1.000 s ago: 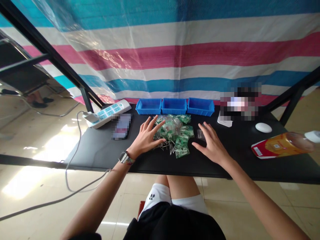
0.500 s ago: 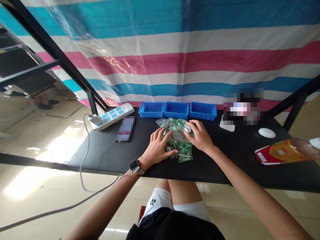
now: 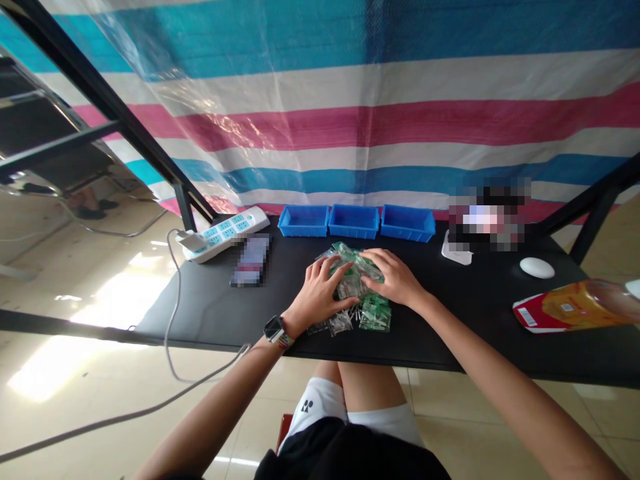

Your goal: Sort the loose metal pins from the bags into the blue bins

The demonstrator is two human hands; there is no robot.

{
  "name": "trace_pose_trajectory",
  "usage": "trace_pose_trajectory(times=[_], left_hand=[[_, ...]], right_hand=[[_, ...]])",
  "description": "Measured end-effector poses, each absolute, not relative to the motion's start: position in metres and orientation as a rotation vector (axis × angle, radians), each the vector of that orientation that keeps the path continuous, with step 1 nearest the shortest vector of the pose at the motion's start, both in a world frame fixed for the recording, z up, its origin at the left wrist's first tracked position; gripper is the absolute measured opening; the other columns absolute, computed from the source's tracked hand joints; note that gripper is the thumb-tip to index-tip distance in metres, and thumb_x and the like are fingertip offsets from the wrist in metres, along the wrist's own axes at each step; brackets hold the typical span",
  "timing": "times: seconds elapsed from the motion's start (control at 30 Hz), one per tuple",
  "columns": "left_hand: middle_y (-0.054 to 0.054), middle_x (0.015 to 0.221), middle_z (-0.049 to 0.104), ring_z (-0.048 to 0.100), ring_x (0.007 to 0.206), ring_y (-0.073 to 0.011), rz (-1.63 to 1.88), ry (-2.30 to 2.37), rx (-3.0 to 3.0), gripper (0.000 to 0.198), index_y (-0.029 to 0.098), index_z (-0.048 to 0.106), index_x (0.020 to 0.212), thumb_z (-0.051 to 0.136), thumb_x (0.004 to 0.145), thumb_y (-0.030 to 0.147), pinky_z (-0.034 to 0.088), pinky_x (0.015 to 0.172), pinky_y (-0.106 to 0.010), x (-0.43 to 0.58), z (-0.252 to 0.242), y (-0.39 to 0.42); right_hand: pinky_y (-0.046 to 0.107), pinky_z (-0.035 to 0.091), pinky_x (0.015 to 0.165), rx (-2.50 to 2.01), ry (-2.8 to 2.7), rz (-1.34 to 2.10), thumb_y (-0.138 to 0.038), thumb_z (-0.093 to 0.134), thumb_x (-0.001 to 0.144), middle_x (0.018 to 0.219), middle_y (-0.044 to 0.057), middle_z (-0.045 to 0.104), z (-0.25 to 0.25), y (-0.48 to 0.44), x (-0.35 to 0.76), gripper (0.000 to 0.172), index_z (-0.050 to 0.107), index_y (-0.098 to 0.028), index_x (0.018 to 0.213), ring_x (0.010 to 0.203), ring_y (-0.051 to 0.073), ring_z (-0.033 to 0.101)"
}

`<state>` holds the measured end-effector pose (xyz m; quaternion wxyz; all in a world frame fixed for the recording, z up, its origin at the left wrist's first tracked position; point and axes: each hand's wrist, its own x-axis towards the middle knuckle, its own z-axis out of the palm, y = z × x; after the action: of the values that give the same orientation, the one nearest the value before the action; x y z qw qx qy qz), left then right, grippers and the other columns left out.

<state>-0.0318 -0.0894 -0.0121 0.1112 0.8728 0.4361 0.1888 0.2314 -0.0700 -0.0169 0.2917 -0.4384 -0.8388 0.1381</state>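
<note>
A pile of small clear and green plastic bags (image 3: 351, 285) lies on the black table, with small parts inside that are too small to name. My left hand (image 3: 320, 290) rests against the pile's left side, fingers apart, wearing a watch (image 3: 275, 329) at the wrist. On the pile's right side my right hand (image 3: 394, 277) touches the bags with thumb and fingers spread. A green bag (image 3: 375, 315) sticks out at the near edge of the pile. Both palms hide part of the bags.
Behind the pile stand three blue bins (image 3: 354, 221) in a row. A power strip (image 3: 225, 233) and a blurred phone (image 3: 251, 260) lie to the left. At right are a white mouse (image 3: 537, 268) and a bottle (image 3: 570, 305) on its side. The table's front edge (image 3: 400, 363) is near me.
My hands have drawn slightly closer together around the pile. The bags have shifted toward me and bunched up, and more clear bags show below my left hand.
</note>
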Motion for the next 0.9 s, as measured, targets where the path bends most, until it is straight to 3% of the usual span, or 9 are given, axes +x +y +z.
trace_pose_trajectory(times=[0.17,0.3,0.37,0.43,0.53,0.63,0.8,0.9], left_hand=[[-0.017,0.162,0.046,0.041,0.15,-0.0434,0.612,1.352,2.508,0.079,0.033,0.049,0.163,0.067,0.097,0.072,0.037,0.123,-0.067,-0.024,-0.01,-0.101],[-0.018,0.166,0.043,0.038,0.154,-0.0441,0.626,1.305,2.511,0.088,0.031,0.048,0.163,0.067,0.092,0.079,0.031,0.127,-0.066,-0.027,-0.005,-0.094],[-0.016,0.168,0.042,0.038,0.155,-0.0413,0.664,1.291,2.501,0.081,0.031,0.047,0.162,0.062,0.097,0.076,0.029,0.129,-0.063,-0.032,-0.002,-0.088],[-0.015,0.168,0.044,0.039,0.154,-0.0379,0.725,1.313,2.477,0.066,0.029,0.051,0.159,0.055,0.105,0.068,0.03,0.129,-0.059,-0.038,0.0,-0.081],[-0.013,0.161,0.051,0.044,0.149,-0.0349,0.836,1.422,2.413,0.049,0.029,0.057,0.151,0.05,0.11,0.055,0.034,0.127,-0.056,-0.047,-0.001,-0.068],[-0.015,0.158,0.054,0.047,0.146,-0.0352,0.939,1.514,2.367,0.045,0.025,0.06,0.146,0.052,0.11,0.05,0.035,0.126,-0.057,-0.054,-0.007,-0.055],[-0.015,0.158,0.055,0.048,0.145,-0.0355,1.029,1.578,2.336,0.044,0.024,0.06,0.147,0.054,0.107,0.041,0.037,0.126,-0.057,-0.056,-0.013,-0.035],[-0.015,0.164,0.051,0.044,0.15,-0.0371,1.026,1.615,2.387,0.052,0.022,0.055,0.155,0.055,0.103,0.031,0.035,0.128,-0.058,-0.056,-0.011,-0.017]], right_hand=[[0.056,0.047,0.125,-1.192,-2.222,0.377,-0.039,0.061,0.102,0.153,0.015,0.063,-0.017,-0.072,0.231,0.049,0.063,-0.024,0.148,0.145,0.034,0.058],[0.06,0.04,0.129,-1.167,-2.189,0.442,-0.048,0.065,0.101,0.165,0.017,0.054,-0.011,-0.069,0.237,0.063,0.055,-0.023,0.158,0.155,0.036,0.049],[0.061,0.04,0.129,-1.121,-2.14,0.474,-0.054,0.065,0.101,0.165,0.015,0.054,-0.005,-0.067,0.244,0.066,0.053,-0.025,0.16,0.154,0.037,0.049],[0.059,0.043,0.127,-1.106,-2.06,0.448,-0.055,0.061,0.104,0.159,0.014,0.06,0.0,-0.064,0.252,0.059,0.057,-0.026,0.155,0.149,0.035,0.055],[0.056,0.049,0.123,-1.177,-1.913,0.308,-0.052,0.053,0.108,0.144,0.015,0.07,0.004,-0.056,0.264,0.046,0.067,-0.024,0.143,0.137,0.034,0.064],[0.056,0.05,0.121,-1.256,-1.834,0.146,-0.043,0.051,0.108,0.138,0.017,0.072,0.001,-0.042,0.273,0.04,0.07,-0.022,0.136,0.134,0.035,0.066],[0.057,0.045,0.124,-1.358,-1.883,-0.007,-0.025,0.051,0.103,0.146,0.02,0.068,-0.015,-0.014,0.275,0.045,0.065,-0.015,0.144,0.145,0.038,0.056],[0.058,0.046,0.119,-1.444,-1.929,-0.064,-0.022,0.054,0.1,0.137,0.021,0.072,-0.024,0.001,0.271,0.046,0.066,-0.012,0.144,0.136,0.04,0.059]])
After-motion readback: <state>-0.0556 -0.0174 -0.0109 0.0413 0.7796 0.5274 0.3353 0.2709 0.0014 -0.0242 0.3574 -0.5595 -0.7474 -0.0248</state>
